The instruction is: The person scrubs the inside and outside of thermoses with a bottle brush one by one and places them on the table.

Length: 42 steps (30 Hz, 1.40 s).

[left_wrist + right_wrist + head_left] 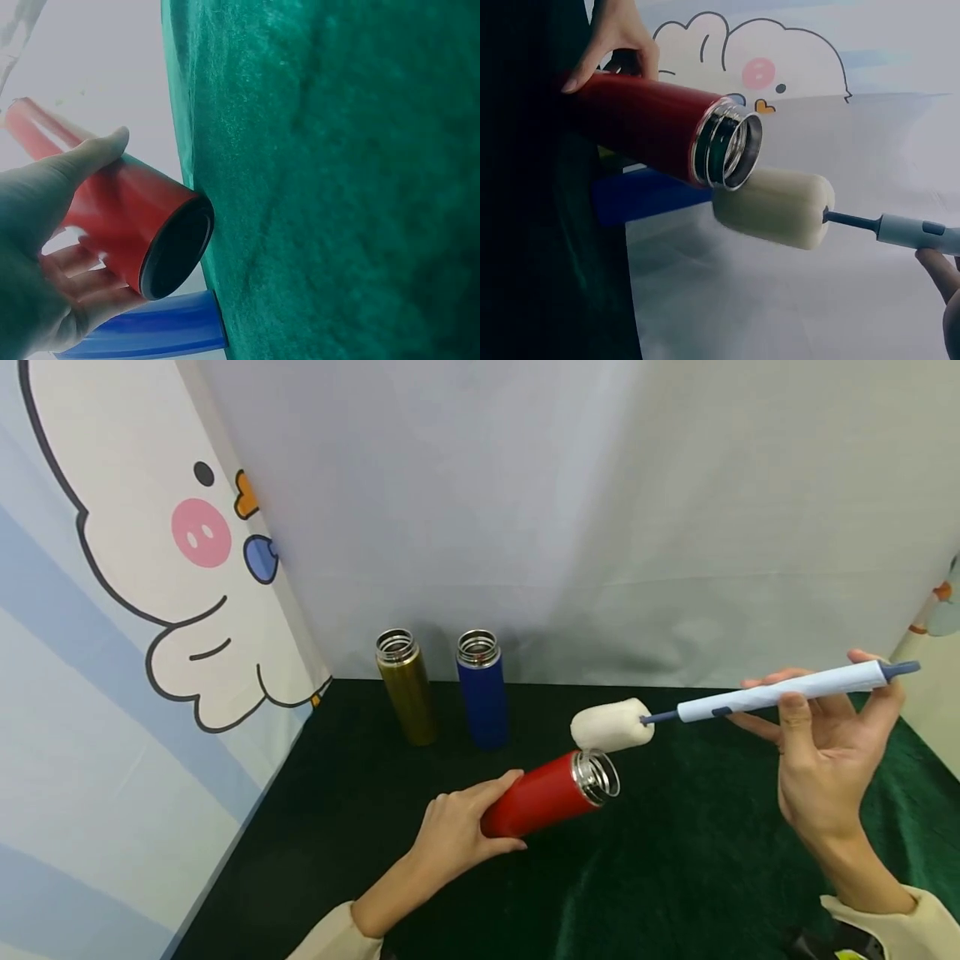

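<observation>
My left hand [456,831] grips a red flask [536,797] around its lower body, tilted with its steel mouth toward the right. The flask's dark base [178,247] faces the left wrist camera. In my right hand [828,760] is a bottle brush with a pale blue handle [780,692], pinched between thumb and fingers. Its white sponge head [611,725] points left, just above and behind the flask's mouth. In the right wrist view the flask's rim [742,150] overlaps the sponge [780,210]; the sponge is outside the flask.
A gold flask [407,693] and a blue flask [482,693] stand lidless at the back of the dark green cloth [675,860]. Behind them hangs a white backdrop [600,527]. A cartoon-printed panel [135,652] rises along the left side.
</observation>
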Each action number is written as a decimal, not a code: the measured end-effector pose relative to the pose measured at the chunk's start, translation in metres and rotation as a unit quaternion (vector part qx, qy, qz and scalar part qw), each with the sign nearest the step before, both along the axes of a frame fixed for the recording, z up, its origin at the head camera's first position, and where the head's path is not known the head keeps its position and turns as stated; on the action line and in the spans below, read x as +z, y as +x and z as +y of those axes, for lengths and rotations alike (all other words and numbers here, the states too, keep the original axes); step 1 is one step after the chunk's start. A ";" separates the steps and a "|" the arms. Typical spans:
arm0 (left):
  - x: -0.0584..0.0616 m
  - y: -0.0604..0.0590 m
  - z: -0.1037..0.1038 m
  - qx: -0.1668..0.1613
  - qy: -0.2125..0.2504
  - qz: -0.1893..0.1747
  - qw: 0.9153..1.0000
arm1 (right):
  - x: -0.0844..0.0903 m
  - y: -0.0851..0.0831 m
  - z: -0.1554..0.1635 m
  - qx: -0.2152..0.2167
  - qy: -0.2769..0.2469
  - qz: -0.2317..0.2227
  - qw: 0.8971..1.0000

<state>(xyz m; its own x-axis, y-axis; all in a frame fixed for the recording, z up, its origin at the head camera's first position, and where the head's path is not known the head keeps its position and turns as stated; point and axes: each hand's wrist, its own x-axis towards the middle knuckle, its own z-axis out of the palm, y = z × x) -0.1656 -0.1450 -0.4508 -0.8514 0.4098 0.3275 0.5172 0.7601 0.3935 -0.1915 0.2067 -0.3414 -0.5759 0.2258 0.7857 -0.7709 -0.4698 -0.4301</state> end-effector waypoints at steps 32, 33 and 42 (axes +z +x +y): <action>0.009 -0.007 0.012 -0.028 0.102 -0.117 0.987 | -0.009 0.015 0.014 0.064 -0.087 -0.085 0.991; 0.009 -0.008 0.013 -0.046 0.148 -0.163 0.974 | -0.010 0.014 0.011 0.076 -0.096 -0.091 0.988; 0.003 -0.010 0.025 -0.110 0.437 -0.523 0.723 | -0.043 0.001 -0.007 0.159 -0.118 -0.246 0.949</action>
<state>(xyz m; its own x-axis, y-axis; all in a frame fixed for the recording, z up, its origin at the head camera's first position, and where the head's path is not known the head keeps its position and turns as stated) -0.1759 -0.1199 -0.4482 -0.7659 0.5990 -0.2336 -0.3411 -0.0706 0.9374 -0.1904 0.2000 -0.3845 -0.9285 0.1143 0.3533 -0.3064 -0.7731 -0.5553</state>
